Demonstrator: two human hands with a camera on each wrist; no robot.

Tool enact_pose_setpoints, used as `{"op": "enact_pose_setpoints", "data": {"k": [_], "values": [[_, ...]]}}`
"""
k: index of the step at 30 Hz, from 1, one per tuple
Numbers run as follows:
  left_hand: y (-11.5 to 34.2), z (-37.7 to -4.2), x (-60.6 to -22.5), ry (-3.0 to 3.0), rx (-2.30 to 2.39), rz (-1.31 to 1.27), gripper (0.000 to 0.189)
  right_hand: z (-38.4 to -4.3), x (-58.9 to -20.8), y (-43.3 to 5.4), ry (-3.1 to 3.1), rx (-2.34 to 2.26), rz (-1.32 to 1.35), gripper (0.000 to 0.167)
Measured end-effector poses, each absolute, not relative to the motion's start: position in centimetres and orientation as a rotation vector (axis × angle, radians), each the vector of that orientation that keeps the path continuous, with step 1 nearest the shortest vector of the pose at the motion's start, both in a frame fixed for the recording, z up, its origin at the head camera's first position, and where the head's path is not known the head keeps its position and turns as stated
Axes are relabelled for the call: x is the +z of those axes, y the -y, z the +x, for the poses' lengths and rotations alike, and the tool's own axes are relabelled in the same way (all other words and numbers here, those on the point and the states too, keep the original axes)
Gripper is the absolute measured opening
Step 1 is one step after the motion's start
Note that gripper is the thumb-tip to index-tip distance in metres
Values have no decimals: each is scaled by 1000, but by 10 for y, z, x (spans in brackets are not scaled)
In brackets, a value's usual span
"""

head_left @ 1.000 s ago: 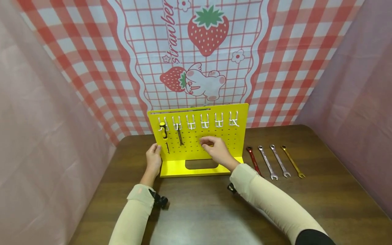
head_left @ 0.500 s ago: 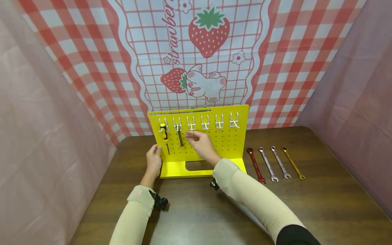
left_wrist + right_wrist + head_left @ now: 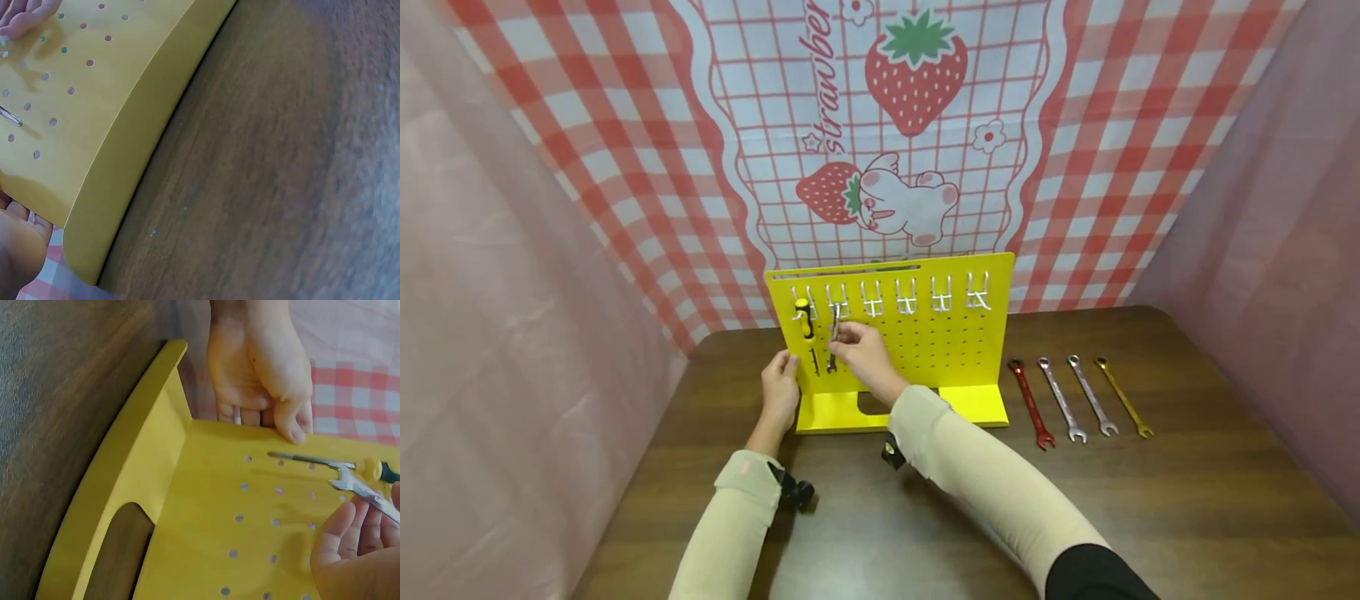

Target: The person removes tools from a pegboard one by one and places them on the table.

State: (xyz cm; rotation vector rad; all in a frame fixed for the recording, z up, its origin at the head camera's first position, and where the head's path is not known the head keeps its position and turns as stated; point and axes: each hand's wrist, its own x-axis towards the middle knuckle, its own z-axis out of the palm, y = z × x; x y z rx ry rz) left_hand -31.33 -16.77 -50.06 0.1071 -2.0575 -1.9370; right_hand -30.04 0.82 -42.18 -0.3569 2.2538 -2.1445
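A yellow pegboard (image 3: 925, 354) stands upright on the table with a row of white double hooks along its top. My left hand (image 3: 781, 392) grips its left edge, thumb at the front and fingers behind, as the right wrist view shows. At the second hook from the left, my right hand (image 3: 868, 358) pinches a silver combination wrench (image 3: 369, 495) between thumb and fingers. The wrench's upper end overlaps the hook in the head view; its open end points down. Left of it, a yellow-and-black screwdriver (image 3: 805, 321) hangs from the first hook, tip downward.
Right of the pegboard, a red wrench (image 3: 1032, 406), two silver wrenches (image 3: 1063, 400) and a gold wrench (image 3: 1124, 397) lie in a row on the wooden table (image 3: 1210, 467). Behind stands a red-and-white checked cloth (image 3: 1090, 167) with strawberries.
My right hand has moved left across the pegboard to the hanging wrench and taken hold of it; the wrench's lower end has swung left. My left hand stays at the board's edge.
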Motion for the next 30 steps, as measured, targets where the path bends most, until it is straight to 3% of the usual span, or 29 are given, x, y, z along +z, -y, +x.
{"op": "enact_pose_setpoints", "data": {"k": [30], "values": [[168, -315, -501, 2058, -1951, 125, 27, -290, -414, -24, -2342, -2088, -520, 21]]}}
